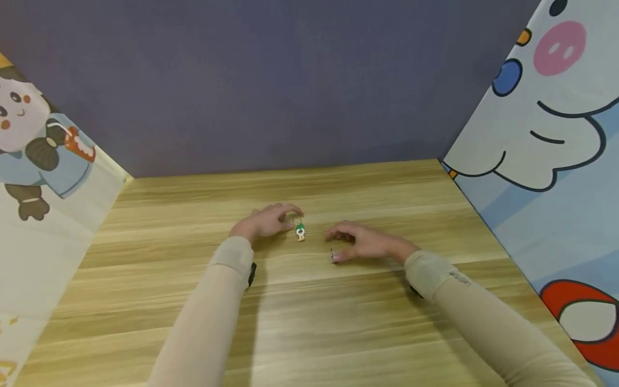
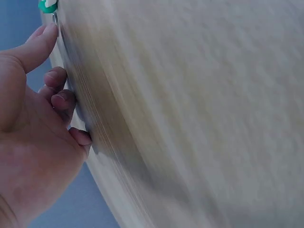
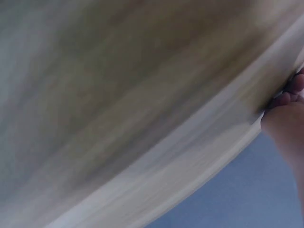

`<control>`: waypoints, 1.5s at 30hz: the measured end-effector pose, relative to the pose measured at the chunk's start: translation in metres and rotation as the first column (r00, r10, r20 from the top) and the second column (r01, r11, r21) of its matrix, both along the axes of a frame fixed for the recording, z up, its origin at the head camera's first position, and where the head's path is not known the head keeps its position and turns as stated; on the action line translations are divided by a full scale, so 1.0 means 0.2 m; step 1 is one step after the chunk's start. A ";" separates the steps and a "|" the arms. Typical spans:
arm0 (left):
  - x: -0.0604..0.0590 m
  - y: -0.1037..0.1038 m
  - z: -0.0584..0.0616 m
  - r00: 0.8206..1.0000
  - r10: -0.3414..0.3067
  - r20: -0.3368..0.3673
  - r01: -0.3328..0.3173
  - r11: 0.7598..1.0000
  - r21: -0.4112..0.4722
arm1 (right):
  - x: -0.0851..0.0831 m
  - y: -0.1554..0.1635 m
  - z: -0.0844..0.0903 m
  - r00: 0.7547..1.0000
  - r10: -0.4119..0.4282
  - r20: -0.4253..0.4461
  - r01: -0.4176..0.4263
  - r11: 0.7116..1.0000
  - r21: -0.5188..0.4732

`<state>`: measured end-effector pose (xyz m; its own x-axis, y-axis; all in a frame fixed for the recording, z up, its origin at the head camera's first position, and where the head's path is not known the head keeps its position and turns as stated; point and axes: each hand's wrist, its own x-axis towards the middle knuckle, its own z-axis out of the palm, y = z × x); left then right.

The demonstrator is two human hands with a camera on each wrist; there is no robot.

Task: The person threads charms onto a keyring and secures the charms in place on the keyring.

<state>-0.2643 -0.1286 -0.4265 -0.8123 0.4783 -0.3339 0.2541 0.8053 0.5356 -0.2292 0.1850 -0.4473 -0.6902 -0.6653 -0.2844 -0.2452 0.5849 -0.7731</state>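
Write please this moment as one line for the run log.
left hand: fingertips at ring of green-white keychain | right hand: fingers curled beside small metal piece | both on wooden table
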 end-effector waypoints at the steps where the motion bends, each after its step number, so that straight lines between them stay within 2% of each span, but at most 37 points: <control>1: 0.00 0.00 0.00 1.000 0.006 -0.003 -0.006 1.000 0.001 | 0.00 -0.01 0.00 1.000 0.000 0.001 0.000 1.000 0.001; 10: 0.00 -0.01 -0.01 1.000 0.020 -0.004 -0.020 1.000 -0.007 | 0.00 -0.03 -0.01 0.997 -0.004 -0.076 0.009 0.998 0.061; 20: -0.01 0.03 -0.03 1.000 0.016 -0.010 -0.017 1.000 -0.023 | 0.01 -0.01 0.00 0.999 -0.008 -0.048 0.012 0.997 0.078; 32: -0.01 0.05 -0.04 0.999 0.029 -0.017 -0.030 0.999 -0.042 | 0.01 -0.01 0.01 1.000 0.001 -0.022 0.000 0.999 0.049; 45: -0.02 0.05 -0.02 0.998 0.067 0.003 -0.067 0.997 0.033 | -0.01 0.01 0.00 1.000 -0.002 0.031 0.002 1.000 0.017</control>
<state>-0.2681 -0.1193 -0.4306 -0.8423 0.4338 -0.3199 0.1994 0.8022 0.5628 -0.2322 0.1861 -0.4467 -0.6822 -0.6591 -0.3165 -0.2204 0.5981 -0.7706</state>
